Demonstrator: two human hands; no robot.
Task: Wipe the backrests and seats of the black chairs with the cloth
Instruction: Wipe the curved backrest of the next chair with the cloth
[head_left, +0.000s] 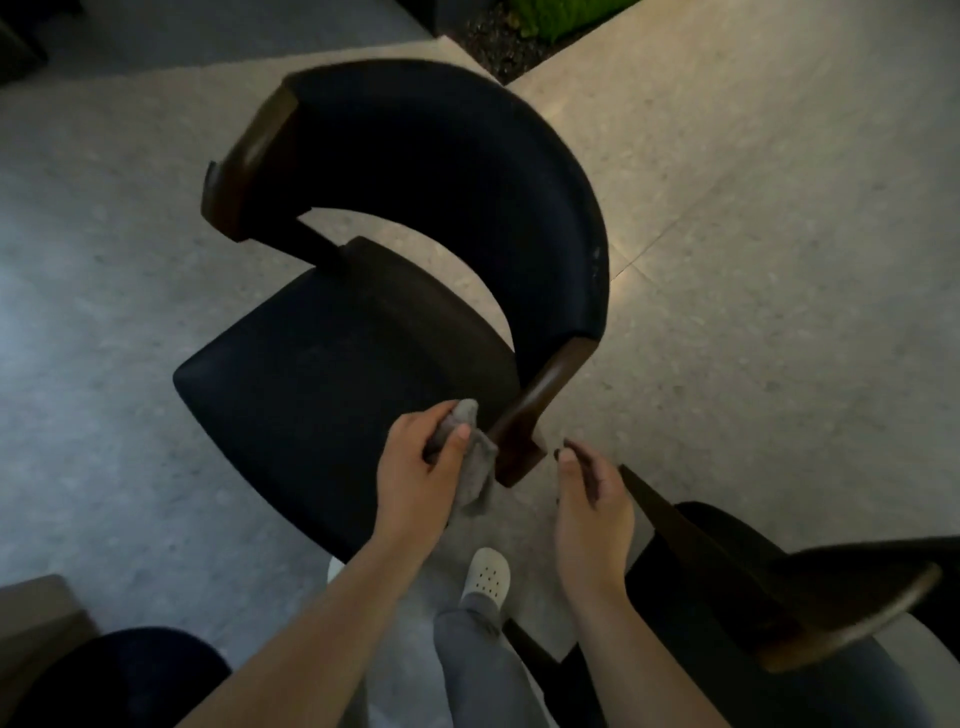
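A black chair fills the middle of the view, with a padded seat (311, 384) and a curved black backrest (467, 171) ending in brown wooden arms (535, 410). My left hand (415, 467) grips a crumpled grey cloth (472, 462) at the seat's near right corner, beside the end of the wooden arm. My right hand (592, 499) hovers just right of that arm end with fingers relaxed, holding nothing.
A second black chair (810, 597) with a wooden rim stands at the lower right, close to my right forearm. A third dark seat (119, 675) shows at the lower left. My foot in a white shoe (488, 574) stands on the speckled floor. A planter (545, 21) lies far back.
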